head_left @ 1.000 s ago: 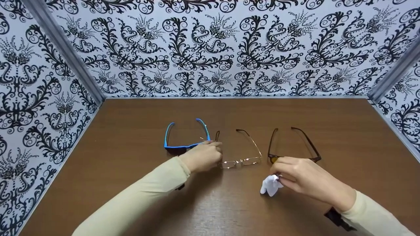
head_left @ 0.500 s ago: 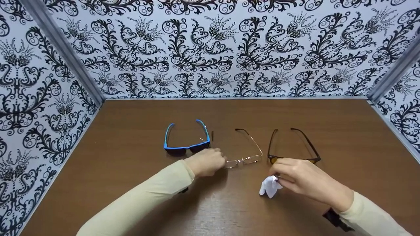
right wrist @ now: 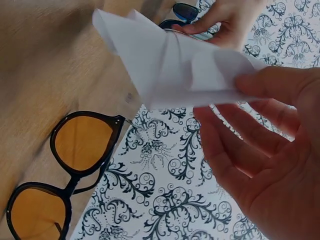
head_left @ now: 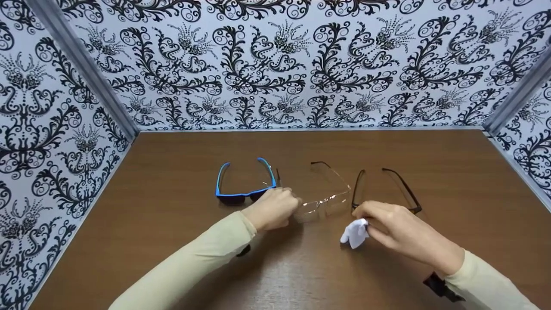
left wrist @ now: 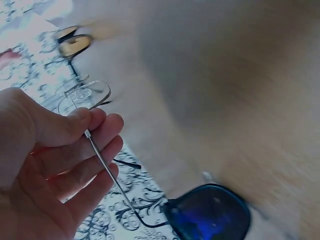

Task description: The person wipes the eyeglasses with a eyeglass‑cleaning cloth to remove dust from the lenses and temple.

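Observation:
With thumb and fingertips my left hand (head_left: 275, 209) pinches the thin metal-framed eyeglasses (head_left: 323, 201) near one hinge. Their clear lenses are tilted up from the table, and both temples are unfolded; in the left wrist view one temple (left wrist: 111, 172) runs down past the fingers. My right hand (head_left: 402, 230) pinches a folded white cloth (head_left: 355, 233) that hangs below the fingertips. Just behind that hand lie dark-framed glasses with amber lenses (right wrist: 82, 142), partly hidden in the head view. Blue-framed sunglasses (head_left: 246, 193) with dark lenses rest beside the left hand.
The brown wooden table (head_left: 193, 146) is bounded at the back and sides by panels (head_left: 275, 64) with a black-and-white scroll pattern. Grey metal strips (head_left: 92, 69) mark the corners. Blue sunglasses stand to the left, amber-lensed glasses to the right.
My left hand has shifted slightly right, and the metal-framed eyeglasses now tilt up off the table in its grip. The right hand and white cloth have risen a little.

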`<state>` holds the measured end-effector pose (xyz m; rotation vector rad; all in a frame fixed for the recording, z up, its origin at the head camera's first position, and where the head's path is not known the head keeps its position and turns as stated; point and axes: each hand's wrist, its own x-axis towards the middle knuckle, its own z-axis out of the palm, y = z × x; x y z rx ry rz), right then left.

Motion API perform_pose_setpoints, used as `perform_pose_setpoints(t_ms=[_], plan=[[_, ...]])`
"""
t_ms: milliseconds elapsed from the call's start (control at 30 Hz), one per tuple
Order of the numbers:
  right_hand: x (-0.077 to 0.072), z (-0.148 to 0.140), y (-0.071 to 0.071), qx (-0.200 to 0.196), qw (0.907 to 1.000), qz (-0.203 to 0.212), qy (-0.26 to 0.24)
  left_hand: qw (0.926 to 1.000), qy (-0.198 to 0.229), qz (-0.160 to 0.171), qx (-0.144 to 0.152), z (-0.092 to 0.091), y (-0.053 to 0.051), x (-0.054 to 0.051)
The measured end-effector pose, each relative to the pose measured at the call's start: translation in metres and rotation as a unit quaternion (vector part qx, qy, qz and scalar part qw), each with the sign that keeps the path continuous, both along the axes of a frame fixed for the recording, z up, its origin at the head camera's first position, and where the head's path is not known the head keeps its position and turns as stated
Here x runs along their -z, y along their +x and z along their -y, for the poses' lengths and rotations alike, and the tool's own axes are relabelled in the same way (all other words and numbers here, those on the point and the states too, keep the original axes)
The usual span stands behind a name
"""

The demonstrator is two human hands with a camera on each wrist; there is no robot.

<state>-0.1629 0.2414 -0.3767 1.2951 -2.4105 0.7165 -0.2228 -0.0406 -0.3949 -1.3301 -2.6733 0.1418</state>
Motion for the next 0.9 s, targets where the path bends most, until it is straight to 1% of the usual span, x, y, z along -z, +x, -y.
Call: perform_pose_setpoints(t_ms=[67, 167, 267, 333, 433, 500, 600, 667, 767, 833, 900], plan=[[0.0, -0.001, -0.001, 0.015, 0.9998, 0.013, -0.006, 0.9994, 0.027, 0.019, -0.003, -0.001, 0.001, -0.005], [0.001, -0.001, -0.005, 0.043, 0.9989, 0.011, -0.017, 0.9965, 0.068, 0.047, -0.002, -0.004, 0.006, -0.013], [0.0, 0.0, -0.008, 0.077, 0.9964, 0.001, -0.036, 0.9947, 0.09, 0.049, 0.003, -0.008, 0.014, -0.021], [-0.001, 0.003, -0.01, 0.094, 0.9938, 0.006, -0.06, 0.9936, 0.102, 0.048, 0.005, -0.011, 0.018, -0.024], [-0.001, 0.01, -0.013, 0.107, 0.9892, 0.006, -0.099, 0.9897, 0.131, 0.057, 0.001, -0.016, 0.024, -0.026], [-0.001, 0.017, -0.015, 0.112, 0.9865, 0.005, -0.119, 0.9854, 0.156, 0.068, 0.001, -0.02, 0.028, -0.026], [0.001, 0.028, -0.016, 0.127, 0.9834, -0.012, -0.13, 0.9765, 0.2, 0.081, 0.006, -0.024, 0.031, -0.026], [0.002, 0.036, -0.016, 0.135, 0.9813, -0.024, -0.136, 0.9687, 0.231, 0.089, 0.009, -0.026, 0.033, -0.026], [0.005, 0.047, -0.014, 0.138, 0.9777, -0.055, -0.148, 0.9523, 0.284, 0.113, 0.005, -0.029, 0.035, -0.026], [0.008, 0.053, -0.013, 0.126, 0.977, -0.079, -0.153, 0.9406, 0.314, 0.129, -0.004, -0.03, 0.036, -0.027], [0.012, 0.057, -0.011, 0.107, 0.9779, -0.105, -0.146, 0.9311, 0.337, 0.138, -0.016, -0.031, 0.037, -0.028]])
